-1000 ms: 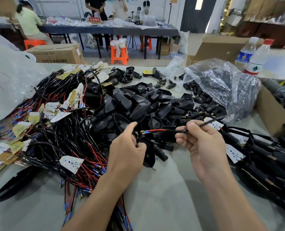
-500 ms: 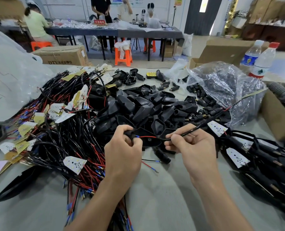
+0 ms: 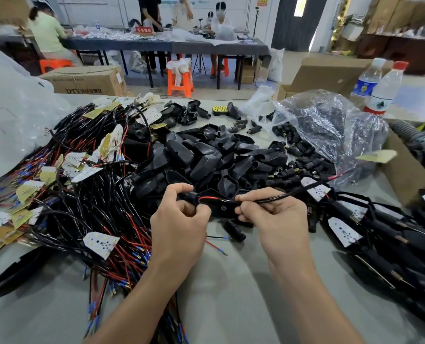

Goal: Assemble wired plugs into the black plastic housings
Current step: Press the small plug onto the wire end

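Note:
My left hand [image 3: 180, 219] pinches the narrow neck of a black plastic housing [image 3: 220, 207] held between both hands. My right hand [image 3: 274, 214] grips a black sheathed cable [image 3: 281, 197]; its red and black wires [image 3: 210, 198] run into the housing's neck at my left fingertips. The cable trails up to the right to a small LED board [image 3: 378, 156] hanging in the air. A heap of loose black housings [image 3: 206, 160] lies just behind my hands. A tangle of wired plugs with LED boards [image 3: 77, 194] covers the table's left side.
Finished assemblies [image 3: 385, 234] lie at the right. A clear plastic bag of small black connectors [image 3: 325, 130] sits at the back right, with two water bottles [image 3: 380, 88] and a cardboard box [image 3: 405, 170] beyond it. People work at a far table [image 3: 156, 43].
My hands have drawn closer together and the wire ends have gone further into the housing's neck. The cable's far end with its LED board has swung up on the right.

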`<control>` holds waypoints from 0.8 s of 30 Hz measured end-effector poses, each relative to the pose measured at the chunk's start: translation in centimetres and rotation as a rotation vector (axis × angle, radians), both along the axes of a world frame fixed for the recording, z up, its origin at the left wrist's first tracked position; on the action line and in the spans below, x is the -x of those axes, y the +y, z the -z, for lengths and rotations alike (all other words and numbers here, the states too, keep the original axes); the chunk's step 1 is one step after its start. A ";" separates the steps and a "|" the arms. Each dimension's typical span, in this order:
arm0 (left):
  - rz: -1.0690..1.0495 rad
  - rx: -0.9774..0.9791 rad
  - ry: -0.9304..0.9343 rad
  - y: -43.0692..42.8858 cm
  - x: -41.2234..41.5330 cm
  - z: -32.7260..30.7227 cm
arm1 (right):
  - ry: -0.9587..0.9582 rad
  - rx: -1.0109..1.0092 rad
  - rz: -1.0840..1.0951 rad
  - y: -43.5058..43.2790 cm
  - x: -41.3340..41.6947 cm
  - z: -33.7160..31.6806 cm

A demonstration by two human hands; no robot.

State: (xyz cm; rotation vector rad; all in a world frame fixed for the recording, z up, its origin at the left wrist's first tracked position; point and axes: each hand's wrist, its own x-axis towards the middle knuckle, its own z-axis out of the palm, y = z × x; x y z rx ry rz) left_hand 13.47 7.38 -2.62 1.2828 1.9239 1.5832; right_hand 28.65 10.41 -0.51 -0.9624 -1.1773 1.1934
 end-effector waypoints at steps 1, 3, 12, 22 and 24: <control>0.009 -0.006 -0.017 0.0 -0.1 0.0 | -0.072 -0.028 0.045 0.0 0.1 0.1; 0.031 -0.025 -0.095 0.0 -0.2 0.0 | -0.198 -0.075 0.107 -0.1 0.2 0.3; 0.024 -0.019 -0.381 0.6 0.3 0.6 | -0.232 -0.005 0.133 0.1 0.0 0.4; 0.059 0.004 -0.451 0.7 0.3 0.7 | -0.212 0.038 0.335 0.3 -0.2 0.5; 0.070 0.010 -0.441 0.7 0.2 0.8 | -0.210 0.032 0.343 0.2 -0.1 0.5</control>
